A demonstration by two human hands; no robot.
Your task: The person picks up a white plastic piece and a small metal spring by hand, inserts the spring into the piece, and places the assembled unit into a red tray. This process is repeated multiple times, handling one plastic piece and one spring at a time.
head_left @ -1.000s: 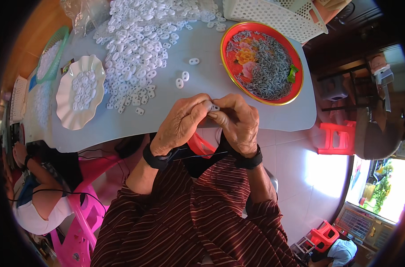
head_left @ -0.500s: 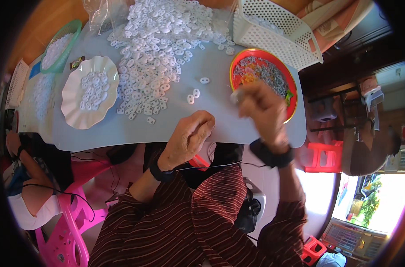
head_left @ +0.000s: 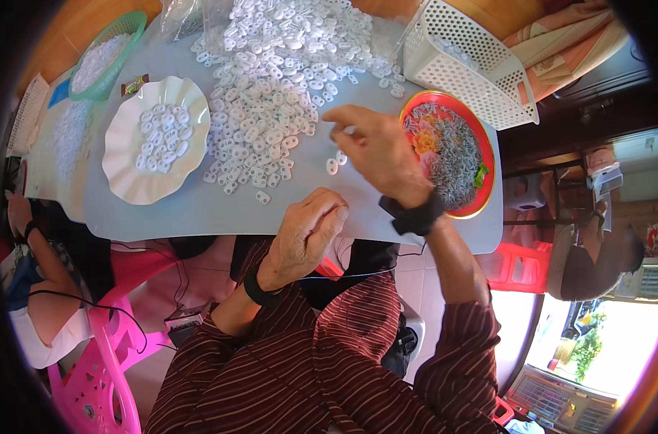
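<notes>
My left hand (head_left: 307, 235) rests at the near edge of the grey table (head_left: 235, 217), fingers curled closed with the thumb against them. Whatever it holds is hidden. Over the table, my right hand (head_left: 383, 148) reaches left, its thumb and forefinger apart; nothing clear shows between them. Just below its fingertips lie two loose white oval pieces (head_left: 332, 166), each with small holes. Beyond and left spreads a big heap of the same white plastic pieces (head_left: 260, 123). To the right of my right hand is a red round tray (head_left: 490, 168) with a flower picture, holding many small grey metal parts (head_left: 455, 163).
A white scalloped dish (head_left: 122, 173) with white pieces stands at left, a small wrapped packet (head_left: 134, 85) beside it. Farther left is a green basket (head_left: 137, 36). A white perforated basket (head_left: 488, 90) stands at back right. Other people sit at both sides, near a pink chair (head_left: 104, 362).
My right hand has moved left from the red tray to above the loose white pieces, covering where the third one lay. My left hand stays curled in place. The view has shifted slightly.
</notes>
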